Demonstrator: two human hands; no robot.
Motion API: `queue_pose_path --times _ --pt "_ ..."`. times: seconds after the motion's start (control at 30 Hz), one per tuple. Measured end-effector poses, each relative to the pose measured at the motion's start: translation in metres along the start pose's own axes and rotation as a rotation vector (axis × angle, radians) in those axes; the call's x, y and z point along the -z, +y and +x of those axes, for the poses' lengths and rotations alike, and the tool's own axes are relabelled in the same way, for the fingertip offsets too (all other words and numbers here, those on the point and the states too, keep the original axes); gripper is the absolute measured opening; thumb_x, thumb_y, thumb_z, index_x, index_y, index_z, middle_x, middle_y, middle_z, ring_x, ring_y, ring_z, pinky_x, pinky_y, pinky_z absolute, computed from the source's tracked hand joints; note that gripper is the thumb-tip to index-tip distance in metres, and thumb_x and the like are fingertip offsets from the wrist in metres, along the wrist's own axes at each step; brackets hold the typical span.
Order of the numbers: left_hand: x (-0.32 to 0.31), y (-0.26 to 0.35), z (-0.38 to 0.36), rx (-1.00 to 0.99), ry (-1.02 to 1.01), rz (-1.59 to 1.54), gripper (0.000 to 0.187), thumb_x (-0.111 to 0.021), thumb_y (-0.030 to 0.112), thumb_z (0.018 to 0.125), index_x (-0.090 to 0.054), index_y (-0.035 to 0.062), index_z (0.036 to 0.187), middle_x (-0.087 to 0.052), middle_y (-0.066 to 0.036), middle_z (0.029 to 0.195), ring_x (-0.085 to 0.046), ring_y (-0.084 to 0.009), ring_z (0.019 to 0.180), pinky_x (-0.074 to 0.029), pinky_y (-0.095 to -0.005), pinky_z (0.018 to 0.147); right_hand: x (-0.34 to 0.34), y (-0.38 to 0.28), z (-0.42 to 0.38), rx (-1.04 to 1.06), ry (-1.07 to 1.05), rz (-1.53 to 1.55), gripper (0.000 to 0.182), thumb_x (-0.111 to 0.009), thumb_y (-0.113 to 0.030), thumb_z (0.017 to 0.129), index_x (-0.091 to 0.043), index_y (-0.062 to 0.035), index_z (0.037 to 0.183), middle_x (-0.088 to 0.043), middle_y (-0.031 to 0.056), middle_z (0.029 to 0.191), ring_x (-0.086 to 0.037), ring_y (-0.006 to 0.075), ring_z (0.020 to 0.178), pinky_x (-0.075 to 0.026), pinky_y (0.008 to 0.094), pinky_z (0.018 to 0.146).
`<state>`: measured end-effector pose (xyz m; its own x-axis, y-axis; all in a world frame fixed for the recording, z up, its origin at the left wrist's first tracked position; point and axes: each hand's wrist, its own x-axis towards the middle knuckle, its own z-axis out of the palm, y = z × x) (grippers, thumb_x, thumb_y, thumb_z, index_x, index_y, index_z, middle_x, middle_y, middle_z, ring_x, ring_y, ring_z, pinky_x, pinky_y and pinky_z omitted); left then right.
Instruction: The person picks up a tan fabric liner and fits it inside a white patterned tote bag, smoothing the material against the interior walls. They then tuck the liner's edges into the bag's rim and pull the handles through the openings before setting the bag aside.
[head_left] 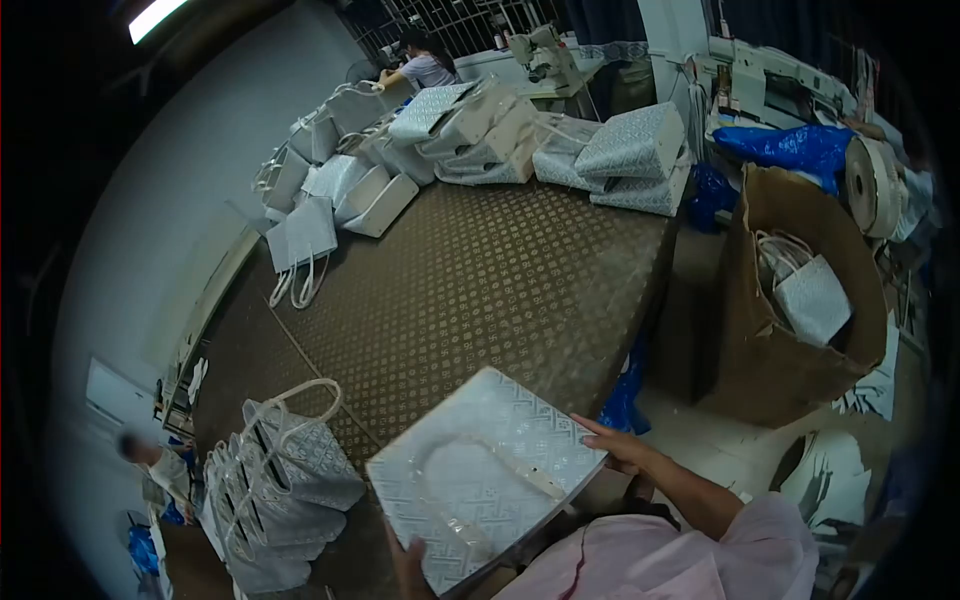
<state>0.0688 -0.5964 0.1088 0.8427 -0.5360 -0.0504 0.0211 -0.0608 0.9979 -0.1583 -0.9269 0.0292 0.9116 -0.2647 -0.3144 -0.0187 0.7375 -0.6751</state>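
Observation:
A silvery-white patterned handbag (500,430) lies tilted in front of me at the near table edge, its pale looped handle resting across its upper face. My right hand (615,447) grips the bag's right edge, fingers on top and the rest of the hand partly below. At the lower left edge of the same bag, my left hand (408,568) holds on with the thumb showing; its other fingers are hidden. Beside it on the left stands a row of similar white handbags (310,465) with handles upright.
Brown patterned cloth covers the table (470,270). Piled handbags (470,130) line its far side. To the right, a cardboard box (800,370) holds another bag. A sewing machine (545,60) and one person (428,70) are at the back; another person (165,470) is far left.

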Motion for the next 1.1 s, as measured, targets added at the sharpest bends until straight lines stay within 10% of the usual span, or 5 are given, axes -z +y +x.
queue_pose_path --times 0.17,0.27,0.37,0.73,1.1 --pt "-0.054 0.062 0.016 -0.285 0.119 -0.070 0.106 -0.073 0.047 0.069 -0.019 -0.0009 0.146 -0.037 -0.020 0.140 -0.047 -0.0327 0.119 -0.040 -0.0433 0.097 0.024 -0.089 -0.008 0.450 -0.235 0.041 0.078 -0.064 -0.026 0.089 -0.017 -0.0104 0.150 -0.035 0.0068 0.147 -0.040 0.0176 0.129 -0.034 0.0308 0.104" --pt "-0.098 0.042 0.054 -0.165 -0.055 -0.349 0.076 -0.043 0.050 0.091 -0.024 0.0010 0.145 -0.040 -0.015 0.140 -0.042 -0.0325 0.125 -0.035 -0.0444 0.103 0.077 -0.114 0.010 0.577 -0.198 0.068 0.065 -0.056 -0.028 0.094 -0.024 -0.0079 0.148 -0.042 0.0066 0.142 -0.044 0.0171 0.126 -0.036 0.0304 0.103" --pt "-0.150 0.036 0.085 -0.090 -0.165 -0.040 0.069 -0.029 0.052 0.098 -0.024 0.0029 0.146 -0.038 -0.013 0.143 -0.041 -0.0310 0.126 -0.035 -0.0445 0.103 0.106 -0.125 0.007 0.640 0.181 0.051 0.053 -0.035 -0.039 0.101 -0.038 -0.0016 0.139 -0.051 0.0072 0.133 -0.048 0.0183 0.121 -0.040 0.0326 0.100" --pt "-0.284 -0.015 0.158 0.232 -0.424 -0.514 0.074 -0.030 0.057 0.096 -0.025 0.0032 0.146 -0.036 -0.012 0.146 -0.041 -0.0293 0.128 -0.033 -0.0394 0.107 0.170 -0.130 -0.033 0.705 0.664 0.044 0.048 -0.043 -0.028 0.101 -0.039 0.0015 0.139 -0.049 0.0089 0.136 -0.048 0.0160 0.120 -0.035 0.0288 0.103" --pt "-0.433 0.036 0.259 0.224 -0.475 -0.649 0.083 -0.032 0.065 0.092 -0.021 0.0042 0.147 -0.029 -0.011 0.149 -0.035 -0.0276 0.132 -0.028 -0.0395 0.109 0.203 -0.340 -0.056 1.151 0.859 -0.499 0.047 -0.045 -0.028 0.099 -0.044 0.0035 0.135 -0.049 0.0143 0.134 -0.049 0.0216 0.119 -0.036 0.0326 0.102"
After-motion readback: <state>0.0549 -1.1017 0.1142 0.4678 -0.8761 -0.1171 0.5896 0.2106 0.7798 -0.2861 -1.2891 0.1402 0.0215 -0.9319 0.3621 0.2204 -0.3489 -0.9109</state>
